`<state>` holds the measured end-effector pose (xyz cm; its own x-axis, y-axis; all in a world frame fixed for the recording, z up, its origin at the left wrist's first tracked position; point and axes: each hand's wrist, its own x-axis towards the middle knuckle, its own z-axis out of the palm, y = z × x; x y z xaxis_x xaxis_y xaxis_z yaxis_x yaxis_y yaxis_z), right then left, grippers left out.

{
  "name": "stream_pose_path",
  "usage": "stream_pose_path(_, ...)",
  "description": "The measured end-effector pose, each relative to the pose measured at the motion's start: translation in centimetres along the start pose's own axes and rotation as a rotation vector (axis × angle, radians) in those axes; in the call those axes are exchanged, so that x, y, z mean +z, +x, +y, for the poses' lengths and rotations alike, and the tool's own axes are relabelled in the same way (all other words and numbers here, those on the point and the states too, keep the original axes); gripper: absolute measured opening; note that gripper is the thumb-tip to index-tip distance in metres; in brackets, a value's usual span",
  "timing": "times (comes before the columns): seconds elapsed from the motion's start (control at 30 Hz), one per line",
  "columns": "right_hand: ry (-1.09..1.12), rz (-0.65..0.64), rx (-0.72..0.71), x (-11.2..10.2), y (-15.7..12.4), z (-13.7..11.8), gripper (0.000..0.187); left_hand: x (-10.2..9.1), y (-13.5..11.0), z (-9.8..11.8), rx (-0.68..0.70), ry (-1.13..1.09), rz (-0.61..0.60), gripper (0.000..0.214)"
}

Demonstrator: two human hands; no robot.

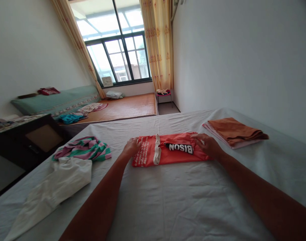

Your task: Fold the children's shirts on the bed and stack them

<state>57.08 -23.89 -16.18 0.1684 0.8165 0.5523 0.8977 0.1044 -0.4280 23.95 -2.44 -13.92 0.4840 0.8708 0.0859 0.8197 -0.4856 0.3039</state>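
A folded red shirt (168, 150) with white trim and the word BISON lies on the white bed sheet (168, 201) in front of me. My left hand (132, 146) rests at its left end, fingers curled over the edge of the cloth. At the shirt's right end my right hand (208, 144) lies on the fabric with fingers pressed on it. Both arms stretch forward across the bed.
A white garment (57, 187) and a striped green-and-pink one (85, 149) lie at the left of the bed. Folded orange and pink cloths (234, 132) are stacked at the right. Beyond stand a dark cabinet (29, 137), a mat-covered platform (123, 107), a stool (164, 93) and a window.
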Motion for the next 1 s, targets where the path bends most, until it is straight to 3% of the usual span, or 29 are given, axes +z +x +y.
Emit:
stream_pose_path(0.13, 0.001, 0.019, 0.001, 0.0, 0.0, 0.5, 0.027, -0.7, 0.1, -0.7, -0.098, -0.051, -0.054, 0.047)
stream_pose_path(0.33, 0.009, 0.039, 0.001, -0.3, 0.1, 0.3, 0.027, -0.9, -0.6, 0.1, -0.103, -0.199, -0.194, 0.03)
stream_pose_path(0.5, 0.009, 0.05, 0.024, -0.9, 0.2, 0.5, 0.027, -2.0, -1.4, 2.0, -0.073, -0.656, -0.19, 0.029)
stream_pose_path(0.63, 0.048, 0.078, 0.06, -1.8, 0.4, 0.8, 0.028, -3.1, -0.8, 6.1, 0.05, -0.837, -0.125, 0.027)
stream_pose_path(0.77, 0.171, 0.064, 0.141, -2.2, 0.6, 1.0, 0.027, -3.5, 0.3, 11.4, 0.041, -0.813, -0.18, 0.031)
stream_pose_path(0.87, 0.395, 0.045, 0.213, -1.8, 0.6, 0.8, 0.026, -2.5, 1.4, 15.4, 0.045, -0.739, -0.232, 0.033)
stream_pose_path(1.0, 0.772, -0.028, 0.342, -1.3, 0.7, -0.4, 0.03, 0.5, 2.6, 19.8, 0.118, -0.666, -0.215, 0.032)
